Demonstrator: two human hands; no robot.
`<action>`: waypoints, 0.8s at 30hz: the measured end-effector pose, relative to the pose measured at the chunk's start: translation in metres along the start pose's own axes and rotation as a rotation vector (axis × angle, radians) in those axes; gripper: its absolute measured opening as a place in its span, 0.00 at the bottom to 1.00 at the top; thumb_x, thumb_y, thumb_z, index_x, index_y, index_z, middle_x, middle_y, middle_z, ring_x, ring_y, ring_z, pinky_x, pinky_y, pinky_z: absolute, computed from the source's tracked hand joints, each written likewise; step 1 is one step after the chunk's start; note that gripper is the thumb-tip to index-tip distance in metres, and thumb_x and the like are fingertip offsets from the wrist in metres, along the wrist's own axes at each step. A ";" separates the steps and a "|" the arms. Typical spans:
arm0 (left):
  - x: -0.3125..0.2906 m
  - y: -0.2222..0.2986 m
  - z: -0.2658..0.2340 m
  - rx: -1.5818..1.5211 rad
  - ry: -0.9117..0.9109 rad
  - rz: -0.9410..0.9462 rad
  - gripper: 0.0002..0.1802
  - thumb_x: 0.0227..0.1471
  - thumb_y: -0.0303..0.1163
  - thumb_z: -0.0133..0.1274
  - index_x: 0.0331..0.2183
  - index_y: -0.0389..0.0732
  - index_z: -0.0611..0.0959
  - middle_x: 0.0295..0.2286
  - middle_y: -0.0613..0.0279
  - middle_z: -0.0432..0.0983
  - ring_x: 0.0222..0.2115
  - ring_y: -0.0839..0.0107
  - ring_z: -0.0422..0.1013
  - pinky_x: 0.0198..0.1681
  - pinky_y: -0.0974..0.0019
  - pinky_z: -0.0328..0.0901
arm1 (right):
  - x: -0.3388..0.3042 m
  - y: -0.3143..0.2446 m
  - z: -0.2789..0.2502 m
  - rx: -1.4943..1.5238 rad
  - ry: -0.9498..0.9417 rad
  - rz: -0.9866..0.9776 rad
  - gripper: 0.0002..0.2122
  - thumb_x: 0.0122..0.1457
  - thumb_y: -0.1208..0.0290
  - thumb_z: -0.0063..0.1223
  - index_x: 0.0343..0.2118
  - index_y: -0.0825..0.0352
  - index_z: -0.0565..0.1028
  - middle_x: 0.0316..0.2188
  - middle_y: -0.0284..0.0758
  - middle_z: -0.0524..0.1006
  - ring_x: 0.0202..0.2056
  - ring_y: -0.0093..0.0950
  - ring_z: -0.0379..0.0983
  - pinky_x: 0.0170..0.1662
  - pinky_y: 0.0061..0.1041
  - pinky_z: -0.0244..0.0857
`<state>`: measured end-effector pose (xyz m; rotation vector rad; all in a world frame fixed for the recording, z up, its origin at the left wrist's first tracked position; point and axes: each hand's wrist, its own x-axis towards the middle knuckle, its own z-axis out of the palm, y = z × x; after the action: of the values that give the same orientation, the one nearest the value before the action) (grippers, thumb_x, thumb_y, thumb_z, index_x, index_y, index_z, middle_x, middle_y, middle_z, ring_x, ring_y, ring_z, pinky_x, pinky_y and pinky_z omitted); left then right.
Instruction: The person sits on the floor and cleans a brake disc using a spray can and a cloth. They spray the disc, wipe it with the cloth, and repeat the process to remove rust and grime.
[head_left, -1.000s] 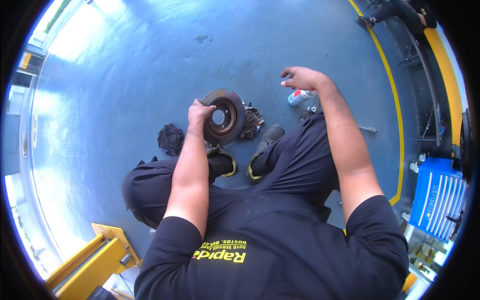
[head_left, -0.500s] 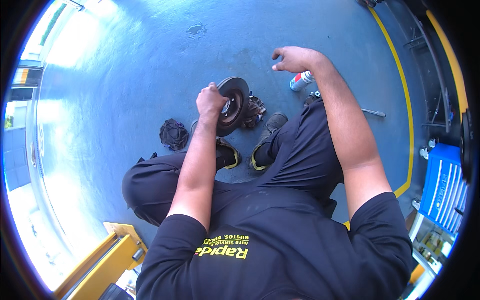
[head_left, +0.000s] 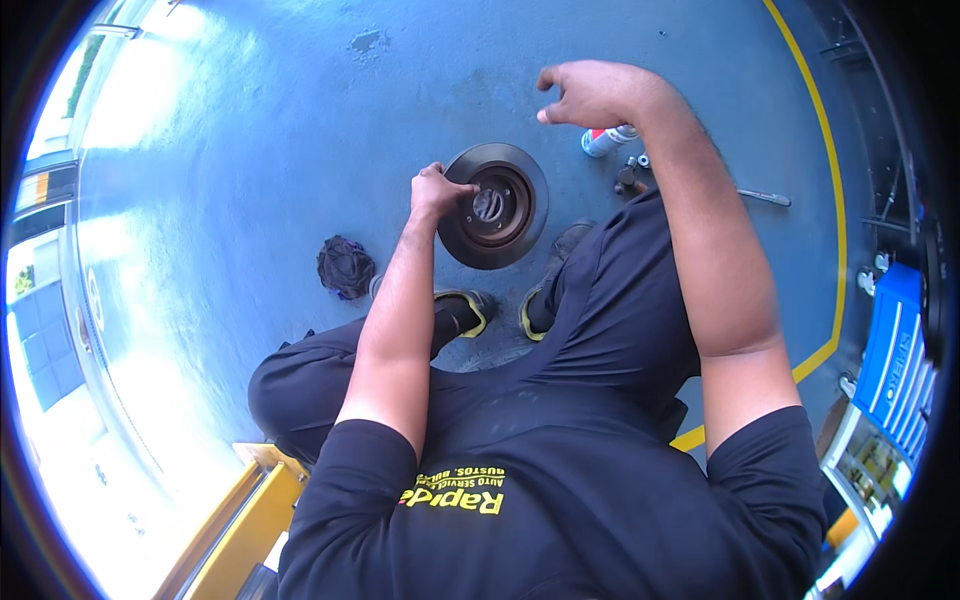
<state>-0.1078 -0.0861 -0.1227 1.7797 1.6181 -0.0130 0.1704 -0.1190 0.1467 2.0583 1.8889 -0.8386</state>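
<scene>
My left hand (head_left: 436, 193) grips the left edge of a brake disc (head_left: 527, 218), with the thumb on its face near the hub. The disc's rusty brown centre faces up toward me, and it is held in front of my shoes. Out to the right, my right hand (head_left: 597, 92) hangs in the air with its fingers curved and apart from the thumb, holding nothing. Just below that hand stands a spray can (head_left: 598, 143), partly covered by my wrist and forearm. A crumpled dark cloth (head_left: 345, 267) lies on the floor left of the disc.
Small metal parts (head_left: 629, 177) sit beside my right knee, and a long-handled metal tool (head_left: 766, 197) lies right of my forearm. A yellow floor line (head_left: 832, 180) runs down the right side. Beyond it is a blue tool cabinet (head_left: 893, 365). A yellow steel arm (head_left: 232, 535) is at lower left.
The brake disc has turned from a steep tilt to show its face, moving slightly right. It now hides the cloth seen behind it before. My right hand has moved a little farther away.
</scene>
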 end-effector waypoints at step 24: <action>-0.013 -0.232 -0.315 0.522 0.046 -0.089 0.35 0.60 0.56 0.67 0.55 0.35 0.84 0.50 0.44 0.86 0.52 0.50 0.82 0.59 0.51 0.75 | 0.035 0.032 0.014 0.332 0.007 -0.133 0.25 0.71 0.57 0.61 0.66 0.61 0.74 0.56 0.42 0.83 0.56 0.39 0.81 0.59 0.38 0.74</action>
<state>-0.4529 0.0504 0.0026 2.0953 1.8423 -0.4785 0.1976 -0.1016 0.1098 2.1314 2.0227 -1.2536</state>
